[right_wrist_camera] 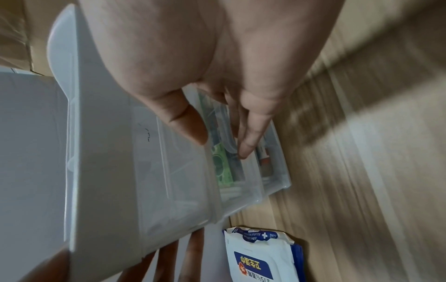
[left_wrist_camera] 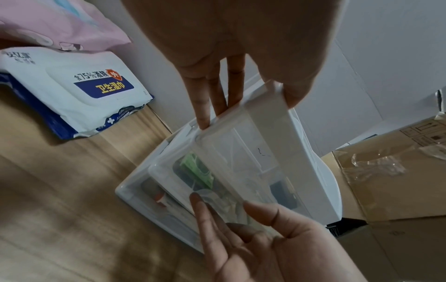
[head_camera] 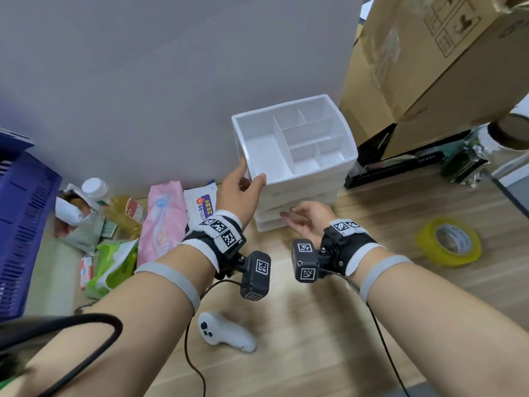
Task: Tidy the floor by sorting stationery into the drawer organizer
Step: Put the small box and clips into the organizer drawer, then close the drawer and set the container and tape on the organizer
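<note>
1. Wood-plank floor (head_camera: 329, 325) runs under you up to a pale wall (head_camera: 143, 67); cardboard boxes (head_camera: 429, 67) are stacked far right.
2. Nearest you, a white game controller (head_camera: 226, 336) lies on the floor between your forearms.
3. Your right hand (head_camera: 307, 220) hangs at the front of the lower drawers, fingers loosely spread, gripping nothing; the right wrist view shows its fingertips (right_wrist_camera: 246, 148) close to a clear drawer front, contact unclear.
4. Your left hand (head_camera: 239, 190) pinches the near-left corner of the drawer organizer (head_camera: 329, 156), thumb on the front rim, fingers down the left side.
5. That white organizer stands on the floor against the wall, its top tray divided into bare compartments; items show through the clear lower drawers (left_wrist_camera: 193, 175).
6. Yellow tape roll (head_camera: 449, 242) lies well right of it.
7. Left of it: wipes pack (head_camera: 200, 204), pink pack (head_camera: 163, 222), green bag (head_camera: 114, 265), bottle (head_camera: 126, 210), blue basket (head_camera: 25, 219).
</note>
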Demonstrator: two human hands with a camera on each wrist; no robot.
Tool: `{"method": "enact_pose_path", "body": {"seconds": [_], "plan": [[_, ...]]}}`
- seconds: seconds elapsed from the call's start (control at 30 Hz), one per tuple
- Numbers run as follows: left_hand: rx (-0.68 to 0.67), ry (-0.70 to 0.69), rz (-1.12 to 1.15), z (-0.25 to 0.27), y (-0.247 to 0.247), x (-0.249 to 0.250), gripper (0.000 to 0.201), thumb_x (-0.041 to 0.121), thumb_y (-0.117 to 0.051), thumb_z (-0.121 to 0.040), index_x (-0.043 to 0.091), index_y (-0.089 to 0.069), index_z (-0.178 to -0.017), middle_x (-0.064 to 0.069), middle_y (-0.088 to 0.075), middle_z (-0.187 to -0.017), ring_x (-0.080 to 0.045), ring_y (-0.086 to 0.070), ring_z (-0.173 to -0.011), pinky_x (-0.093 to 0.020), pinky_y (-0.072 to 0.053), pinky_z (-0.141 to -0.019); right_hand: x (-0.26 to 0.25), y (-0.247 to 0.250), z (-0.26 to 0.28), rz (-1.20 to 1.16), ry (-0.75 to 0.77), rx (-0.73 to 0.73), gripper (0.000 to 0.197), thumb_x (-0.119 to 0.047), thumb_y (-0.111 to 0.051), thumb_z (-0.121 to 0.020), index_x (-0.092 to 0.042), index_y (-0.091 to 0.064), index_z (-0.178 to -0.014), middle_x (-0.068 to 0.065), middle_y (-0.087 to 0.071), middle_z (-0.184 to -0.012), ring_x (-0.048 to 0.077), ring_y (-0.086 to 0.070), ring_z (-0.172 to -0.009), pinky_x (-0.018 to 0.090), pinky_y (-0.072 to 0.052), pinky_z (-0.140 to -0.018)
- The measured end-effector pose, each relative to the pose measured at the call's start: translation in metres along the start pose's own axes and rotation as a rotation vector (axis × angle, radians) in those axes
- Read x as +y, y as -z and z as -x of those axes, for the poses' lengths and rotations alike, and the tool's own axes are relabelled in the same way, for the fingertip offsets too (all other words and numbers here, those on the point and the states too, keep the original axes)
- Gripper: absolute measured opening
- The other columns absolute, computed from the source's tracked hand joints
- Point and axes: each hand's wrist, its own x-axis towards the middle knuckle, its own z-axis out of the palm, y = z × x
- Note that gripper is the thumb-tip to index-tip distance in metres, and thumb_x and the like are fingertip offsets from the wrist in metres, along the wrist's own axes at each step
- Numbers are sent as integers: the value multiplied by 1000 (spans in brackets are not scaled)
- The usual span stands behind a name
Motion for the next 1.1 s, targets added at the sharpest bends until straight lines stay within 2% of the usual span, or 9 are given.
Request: {"method": "enact_pose_path", "body": {"seconds": [0.1, 0.17, 0.27, 0.4, 0.53, 0.7, 0.87, 1.0, 1.1], "plan": [[2, -8, 10, 7, -1, 4, 56, 50, -59, -85, 30, -50, -137, 2, -47, -68, -15, -52, -65, -45, -57, -79, -1, 2, -3, 73, 13, 70, 22, 4, -50, -90, 4, -52, -113, 23, -63, -109, 33, -72, -96, 40, -60, -82], [12, 9, 72, 14, -1, 6, 58, 49, -67, -83, 38, -43, -135, 0, -55, -74, -16, -59, -72, -39, -58, -79, -1, 2, -5, 207, 72, 167, 19, -5, -51, -92, 5, -56, -109, 17, -64, -93, 27, -70, -81, 33, -60, -66], [3, 84, 119, 20, -4, 8, 60, 61, -74, -71, 27, -49, -113, -3, -65, -91, -16, -66, -87, -45, -58, -85, -8, 0, -2, 336, 222, 272, 24, -5, -51, -85, 5, -58, -106, 18, -61, -81, 23, -60, -61, 24, -44, -43], [16, 71, 64, 27, -7, 17, 51, 56, -75, -76, 13, -57, -96, 0, -63, -90, -16, -62, -85, -32, -55, -81, -23, -2, 11, 213, 226, 131, 10, -3, -50, -84, -3, -59, -88, 12, -64, -86, 22, -66, -76, 29, -51, -60], [40, 26, -1, 32, -8, 25, 52, 52, -73, -81, 6, -54, -96, -13, -65, -94, -23, -59, -84, -30, -49, -78, -25, 9, 18, 148, 172, 42, 21, -21, -64, -88, -7, -61, -102, 8, -63, -92, 22, -65, -78, 33, -56, -69], [25, 24, -66, 28, -9, 30, 52, 57, -70, -81, 10, -54, -95, -7, -65, -94, -22, -61, -86, -30, -48, -76, -23, 36, 32, 185, 200, 106, 26, -26, -68, -89, -7, -55, -98, 7, -60, -72, 18, -64, -58, 32, -58, -62], [28, 54, -58, 22, -11, 32, 52, 58, -69, -82, 12, -54, -100, -3, -63, -95, -22, -62, -90, -33, -50, -82, -21, 65, 52, 197, 217, 106, 20, -22, -68, -88, -7, -55, -89, 11, -60, -74, 25, -68, -67, 33, -60, -65], [18, 94, -49, 19, -13, 31, 53, 60, -69, -80, 15, -53, -103, 5, -60, -93, -21, -63, -92, -35, -51, -84, -20, 74, 63, 191, 205, 48, 28, -24, -70, -89, -2, -56, -99, 18, -64, -83, 27, -73, -72, 30, -60, -63], [87, 91, -129, 19, -14, 34, 57, 58, -72, -78, 14, -50, -106, -1, -56, -105, -22, -59, -96, -31, -45, -82, -20, 76, 69, 195, 207, 55, 38, -32, -71, -87, -1, -57, -104, 22, -65, -92, 31, -75, -80, 32, -61, -65]]}}
